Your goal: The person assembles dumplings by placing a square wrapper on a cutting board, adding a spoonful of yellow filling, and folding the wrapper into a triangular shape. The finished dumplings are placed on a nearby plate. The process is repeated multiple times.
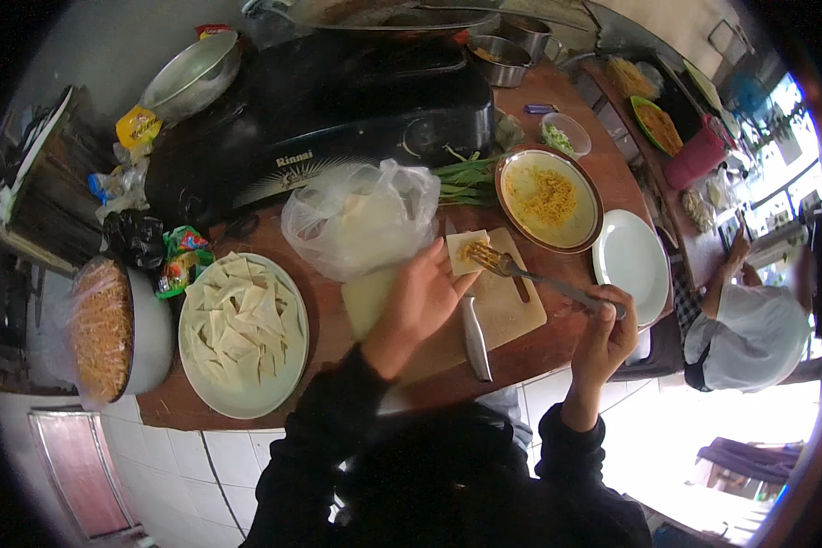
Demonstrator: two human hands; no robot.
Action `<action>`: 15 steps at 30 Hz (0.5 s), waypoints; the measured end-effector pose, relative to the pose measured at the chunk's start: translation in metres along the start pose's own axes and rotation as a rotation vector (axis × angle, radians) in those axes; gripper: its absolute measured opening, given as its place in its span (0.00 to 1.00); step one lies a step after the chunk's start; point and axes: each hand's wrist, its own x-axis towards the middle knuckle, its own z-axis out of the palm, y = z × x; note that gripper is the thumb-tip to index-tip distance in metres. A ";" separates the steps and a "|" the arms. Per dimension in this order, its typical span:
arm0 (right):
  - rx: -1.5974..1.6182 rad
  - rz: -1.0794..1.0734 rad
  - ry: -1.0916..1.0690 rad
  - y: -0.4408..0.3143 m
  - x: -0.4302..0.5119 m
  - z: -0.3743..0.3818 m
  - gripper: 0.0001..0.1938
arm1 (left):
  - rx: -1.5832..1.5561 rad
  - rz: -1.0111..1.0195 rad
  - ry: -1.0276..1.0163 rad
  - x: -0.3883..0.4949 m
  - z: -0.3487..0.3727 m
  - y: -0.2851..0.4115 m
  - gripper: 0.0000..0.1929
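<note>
A square dough wrapper (457, 248) lies on the fingers of my left hand (421, 294), with some yellow filling at its middle. My right hand (606, 329) grips a metal fork (555, 283) by its handle, and the tines touch the filling. Beneath is a cutting board (520, 312) with a knife (477, 342) on it. Beyond the fork stands a brown-rimmed plate (582, 236) of yellow shredded filling (551, 195). Folded wrappers (240, 315) are heaped on an oval plate (246, 405) to the left.
A plastic bag (363, 219) with pale contents sits before a black Rinnai gas stove (356, 137). Green onions (469, 181) lie by the filling plate. A white oval plate (631, 267) is at right, a wrapped pot (152, 329) at far left. Another person (746, 335) works at right.
</note>
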 end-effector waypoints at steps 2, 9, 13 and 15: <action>0.132 0.069 0.066 0.003 0.000 0.003 0.17 | 0.003 0.018 -0.016 0.000 -0.001 0.001 0.16; 0.325 0.315 0.252 0.001 -0.012 0.011 0.15 | 0.034 0.053 0.011 0.002 -0.006 -0.003 0.14; 0.480 0.393 0.252 -0.002 -0.019 0.022 0.15 | 0.062 0.068 0.024 0.004 -0.010 -0.004 0.13; 0.480 0.404 0.257 -0.001 -0.022 0.023 0.15 | 0.055 0.063 0.046 0.005 -0.013 -0.006 0.13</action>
